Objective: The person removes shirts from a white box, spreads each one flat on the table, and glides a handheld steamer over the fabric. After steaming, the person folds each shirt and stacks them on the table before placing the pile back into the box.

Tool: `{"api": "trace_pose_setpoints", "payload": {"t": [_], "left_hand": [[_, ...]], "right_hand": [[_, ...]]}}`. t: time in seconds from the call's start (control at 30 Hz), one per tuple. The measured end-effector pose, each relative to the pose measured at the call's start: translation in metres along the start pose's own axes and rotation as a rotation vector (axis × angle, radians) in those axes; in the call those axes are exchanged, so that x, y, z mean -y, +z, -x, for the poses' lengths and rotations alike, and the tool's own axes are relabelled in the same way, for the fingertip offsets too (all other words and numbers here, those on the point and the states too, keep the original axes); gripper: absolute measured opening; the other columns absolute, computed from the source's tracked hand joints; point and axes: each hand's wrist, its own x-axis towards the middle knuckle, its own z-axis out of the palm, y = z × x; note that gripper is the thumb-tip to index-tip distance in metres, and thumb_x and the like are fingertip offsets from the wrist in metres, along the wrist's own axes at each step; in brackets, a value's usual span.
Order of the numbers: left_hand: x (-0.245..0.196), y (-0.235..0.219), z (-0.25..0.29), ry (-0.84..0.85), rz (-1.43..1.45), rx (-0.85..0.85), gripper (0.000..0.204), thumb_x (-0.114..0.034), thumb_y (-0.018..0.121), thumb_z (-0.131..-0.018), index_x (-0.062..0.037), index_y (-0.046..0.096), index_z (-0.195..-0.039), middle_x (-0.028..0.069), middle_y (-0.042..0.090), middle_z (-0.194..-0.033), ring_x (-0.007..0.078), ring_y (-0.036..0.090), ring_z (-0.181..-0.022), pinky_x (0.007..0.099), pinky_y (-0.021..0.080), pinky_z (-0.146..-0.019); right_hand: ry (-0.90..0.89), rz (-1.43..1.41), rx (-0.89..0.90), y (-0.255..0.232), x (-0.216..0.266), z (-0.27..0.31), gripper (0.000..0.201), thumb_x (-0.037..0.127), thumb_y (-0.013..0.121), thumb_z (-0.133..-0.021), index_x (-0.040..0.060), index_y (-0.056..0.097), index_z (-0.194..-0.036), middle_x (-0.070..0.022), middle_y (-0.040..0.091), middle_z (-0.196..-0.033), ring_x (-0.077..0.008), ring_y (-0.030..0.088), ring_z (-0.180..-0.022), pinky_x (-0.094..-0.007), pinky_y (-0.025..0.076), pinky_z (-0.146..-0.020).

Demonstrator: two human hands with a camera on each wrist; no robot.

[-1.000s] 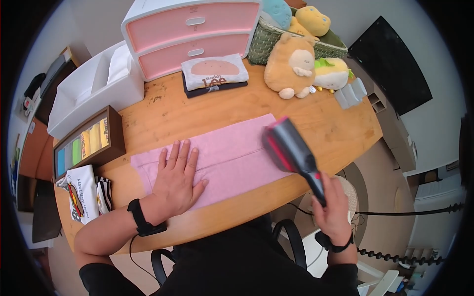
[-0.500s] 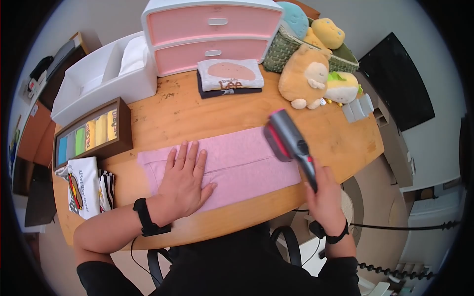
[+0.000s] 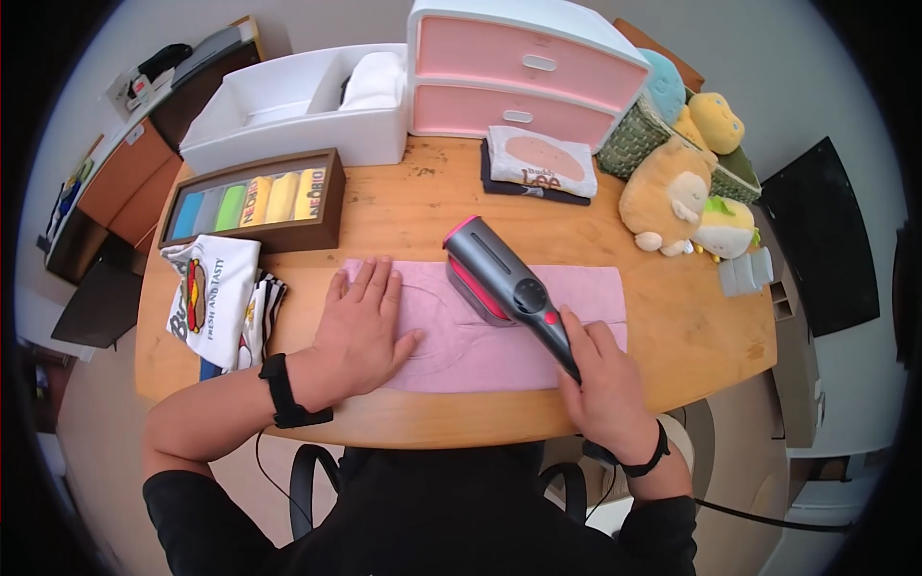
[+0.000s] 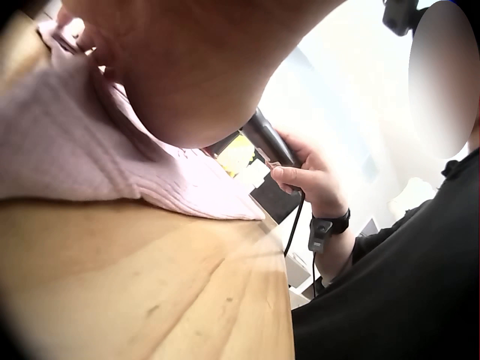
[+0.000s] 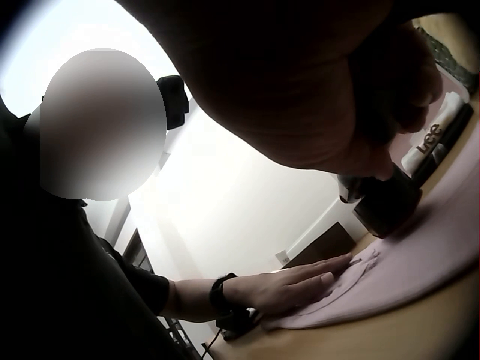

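Observation:
A pink garment (image 3: pixel 538 355), folded into a long rectangle, lies on the wooden table in front of the person. On its left end the left hand (image 3: pixel 360 331) rests flat, fingers straight and slightly spread. The right hand (image 3: pixel 610 389) grips the handle of a grey and pink handheld garment steamer (image 3: pixel 495 269), whose head is over the middle of the garment. In the right wrist view the steamer's dark head (image 5: pixel 386 206) is close over the pink cloth (image 5: pixel 420 247). The left wrist view shows the garment's edge (image 4: pixel 187 195) near the table edge.
Left of the garment are folded printed shirts (image 3: pixel 216 298) and a brown box (image 3: pixel 331 206) of rolled clothes. A white divided bin (image 3: pixel 384 144), pink drawers (image 3: pixel 480 62) and a folded Lee shirt (image 3: pixel 543 163) stand behind. Plush toys (image 3: pixel 663 197) and a basket (image 3: pixel 629 130) are back right.
The steamer has moved left from the garment's right end to its middle. The view has turned left, and the left hand stays flat on the garment's left end.

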Motion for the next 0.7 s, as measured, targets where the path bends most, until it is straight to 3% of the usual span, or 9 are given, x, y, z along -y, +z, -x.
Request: {"api": "trace_pose_setpoints", "payload": {"t": [0.37, 0.7], "left_hand": [[0.027, -0.003, 0.021, -0.066, 0.005, -0.026, 0.070, -0.038, 0.055, -0.105, 0.0117, 0.046, -0.153, 0.0300, 0.041, -0.164, 0.0422, 0.040, -0.154, 0.0561, 0.034, -0.124], [0.036, 0.000, 0.028, -0.049, 0.122, -0.110, 0.060, -0.023, 0.060, -0.101, 0.0088, 0.049, -0.151, 0.0298, 0.046, -0.161, 0.0451, 0.044, -0.150, 0.0563, 0.037, -0.122]], "right_hand": [[-0.130, -0.011, 0.015, 0.013, 0.013, -0.041, 0.074, 0.000, 0.072, -0.085, 0.0013, 0.049, -0.155, -0.0166, 0.055, -0.105, -0.0380, 0.066, -0.079, -0.0480, 0.055, -0.066], [-0.202, -0.040, 0.016, 0.039, 0.026, -0.073, 0.071, 0.001, 0.072, -0.086, 0.0022, 0.052, -0.154, -0.0156, 0.056, -0.103, -0.0374, 0.066, -0.078, -0.0463, 0.055, -0.065]]}}
